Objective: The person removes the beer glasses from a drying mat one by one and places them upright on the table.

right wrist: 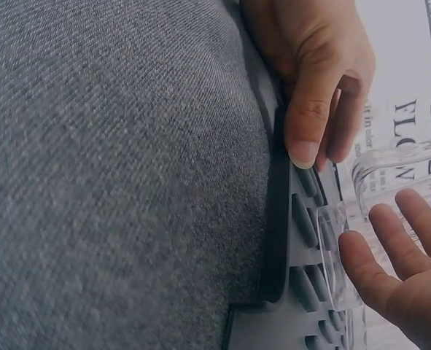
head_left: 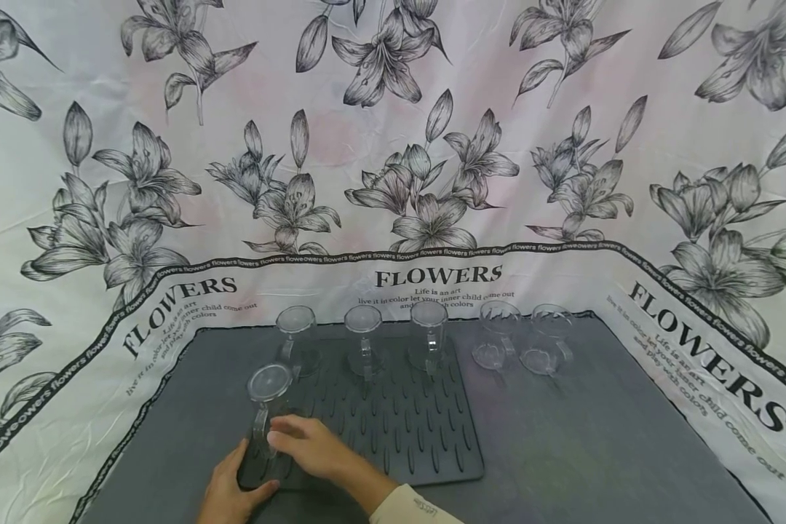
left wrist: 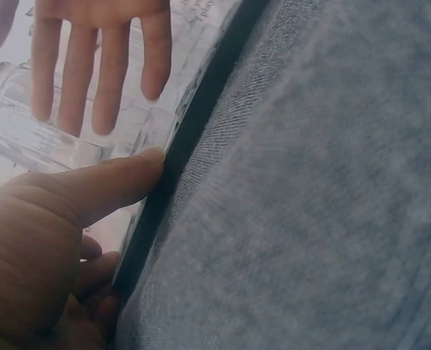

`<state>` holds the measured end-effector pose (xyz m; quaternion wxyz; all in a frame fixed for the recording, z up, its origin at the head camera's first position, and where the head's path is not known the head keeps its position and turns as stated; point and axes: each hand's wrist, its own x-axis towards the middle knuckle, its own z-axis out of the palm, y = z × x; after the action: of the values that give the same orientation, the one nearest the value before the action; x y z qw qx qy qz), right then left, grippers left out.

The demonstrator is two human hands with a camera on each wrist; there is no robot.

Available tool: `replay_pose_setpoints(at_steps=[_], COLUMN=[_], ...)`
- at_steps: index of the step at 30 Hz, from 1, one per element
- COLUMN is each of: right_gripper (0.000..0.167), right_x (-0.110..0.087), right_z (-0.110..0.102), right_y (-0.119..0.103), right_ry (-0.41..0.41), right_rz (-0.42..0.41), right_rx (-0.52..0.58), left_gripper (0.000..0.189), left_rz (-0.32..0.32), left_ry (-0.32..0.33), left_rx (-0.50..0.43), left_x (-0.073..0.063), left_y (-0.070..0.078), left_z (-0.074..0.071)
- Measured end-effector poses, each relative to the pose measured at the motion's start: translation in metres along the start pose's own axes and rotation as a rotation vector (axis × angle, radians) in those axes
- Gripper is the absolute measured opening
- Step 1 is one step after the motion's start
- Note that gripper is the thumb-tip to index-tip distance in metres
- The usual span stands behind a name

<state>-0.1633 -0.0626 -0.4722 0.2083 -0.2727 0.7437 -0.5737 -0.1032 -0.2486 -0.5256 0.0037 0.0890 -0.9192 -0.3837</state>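
A black ribbed drying mat [head_left: 406,422] lies on the table. At its near left corner my left hand [head_left: 229,487] grips the edge, thumb [left wrist: 120,179] along the front rim and fingers bent around the side. My right hand [head_left: 314,445] is beside a clear mug [head_left: 268,383] at the mat's left, its fingers [right wrist: 390,240] straight and spread. Whether they touch the mug I cannot tell. That mug appears to stand base up, its handle [head_left: 260,422] toward the left hand. Three similar mugs line the mat's far side: left [head_left: 296,320], middle [head_left: 363,320] and right [head_left: 429,316].
Right of the mat, two clear mugs, a nearer-left one [head_left: 496,338] and a farther-right one [head_left: 546,342], stand on the grey tablecloth [head_left: 596,437]. A white floral curtain [head_left: 432,182] closes off the back and both sides.
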Motion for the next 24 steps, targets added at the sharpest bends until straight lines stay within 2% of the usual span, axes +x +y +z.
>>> replay_pose_setpoints(at_steps=[6,11,15,21,24], right_gripper=[0.037,0.034,0.033,0.031,0.030], right_x=[0.001,0.006,0.009,0.010,0.010], right_z=[0.003,0.013,0.020,0.026,0.027], right_y=[0.001,0.004,0.004,0.005,0.006], right_ry=[-0.004,0.011,0.026,0.029,0.018], right_rz=[0.020,0.031,0.025,-0.010,-0.019], right_rx=[0.059,0.152,0.222,0.242,0.245], left_gripper=[0.106,0.105,0.103,0.099,0.099], left_rz=[-0.002,0.005,0.034,0.104,0.113], left_ry=[0.000,0.002,0.019,0.064,0.064], left_rx=[0.022,0.031,0.032,0.025,0.010], left_x=[0.001,0.002,0.001,0.000,0.000], left_y=[0.000,-0.001,-0.002,-0.004,-0.004], left_z=[0.001,0.001,0.001,0.003,0.002])
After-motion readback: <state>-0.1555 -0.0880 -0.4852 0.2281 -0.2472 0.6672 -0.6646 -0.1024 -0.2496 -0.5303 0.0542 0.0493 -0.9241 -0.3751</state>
